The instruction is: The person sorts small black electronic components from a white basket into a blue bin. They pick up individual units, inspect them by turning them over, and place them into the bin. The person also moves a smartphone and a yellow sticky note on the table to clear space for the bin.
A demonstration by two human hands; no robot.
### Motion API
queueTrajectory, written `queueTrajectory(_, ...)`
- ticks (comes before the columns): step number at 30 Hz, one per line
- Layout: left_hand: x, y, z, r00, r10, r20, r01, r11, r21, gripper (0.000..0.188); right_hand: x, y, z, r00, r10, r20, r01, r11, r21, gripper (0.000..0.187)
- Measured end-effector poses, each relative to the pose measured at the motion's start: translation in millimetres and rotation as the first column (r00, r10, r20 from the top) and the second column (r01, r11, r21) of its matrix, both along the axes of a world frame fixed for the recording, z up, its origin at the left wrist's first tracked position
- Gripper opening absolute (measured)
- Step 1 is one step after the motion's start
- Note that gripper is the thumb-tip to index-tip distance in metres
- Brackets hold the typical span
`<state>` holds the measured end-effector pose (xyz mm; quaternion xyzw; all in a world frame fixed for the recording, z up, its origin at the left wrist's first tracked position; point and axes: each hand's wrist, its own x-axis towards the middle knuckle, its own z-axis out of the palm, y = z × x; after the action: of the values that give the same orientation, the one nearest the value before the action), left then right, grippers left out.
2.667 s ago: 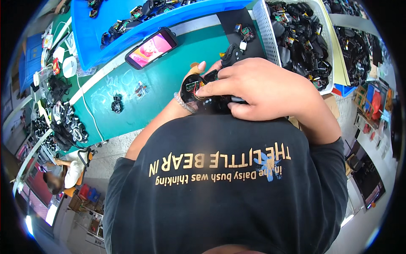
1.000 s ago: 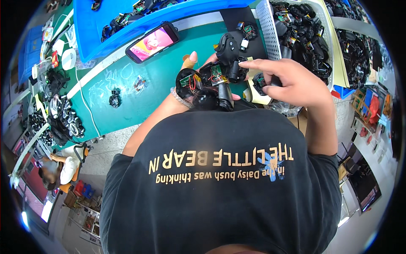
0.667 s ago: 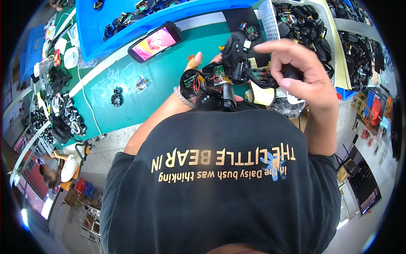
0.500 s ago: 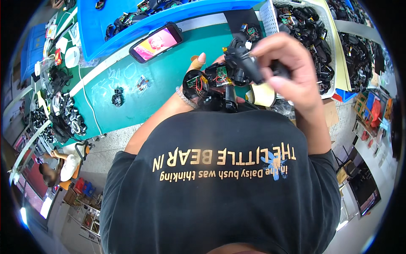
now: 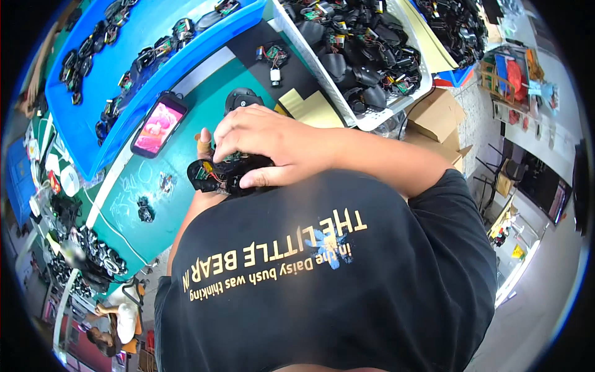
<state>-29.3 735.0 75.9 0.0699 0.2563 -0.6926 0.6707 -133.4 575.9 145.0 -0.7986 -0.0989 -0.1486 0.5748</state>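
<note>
Close to my body at the table's near edge, my left hand (image 5: 204, 147) is mostly hidden beneath black plastic parts. One of its digits, wrapped in a tan band, sticks up beside them. A round black cup (image 5: 199, 175) with a circuit board and coloured wires shows at the left of this cluster. My right hand (image 5: 273, 142) lies over the cluster, its fingers curled around the black parts and its thumb on the near side. What lies under that palm is hidden. Just beyond the knuckles a black rounded part (image 5: 243, 99) shows.
A phone (image 5: 158, 126) leans by a blue tray (image 5: 180, 57) holding rows of black parts. Right of it stands a white basket (image 5: 331, 84) full of black housings. A circuit board with wires (image 5: 273, 56) and yellow sheets (image 5: 310, 110) lie between. Another person (image 5: 127, 319) sits lower left.
My right hand has come down and left from a raised black part onto the cluster, covering much of it. The view has turned, bringing the basket nearer the middle.
</note>
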Motion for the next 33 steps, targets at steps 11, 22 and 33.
queueTrajectory(11, -20.9, -52.5, 13.3, 0.946, -0.296, 0.134, 0.323, 0.9, -0.291, 0.103, -81.1, -129.7, -40.1, 0.477, -0.846, 0.238, 0.802, 0.309, -0.511, 0.034)
queueTrajectory(22, -14.9, -44.5, -3.4, 0.945, -0.29, 0.154, 0.31, 0.943, -0.123, 0.104, -133.4, -179.4, -85.0, 0.312, -0.915, -0.256, 0.573, 0.396, -0.718, 0.035)
queueTrajectory(33, -7.8, -43.4, 4.4, 0.978, -0.193, 0.083, 0.204, 0.966, -0.159, 0.104, -66.1, -75.9, 19.6, 0.683, -0.428, -0.591, 0.637, 0.746, 0.196, 0.024)
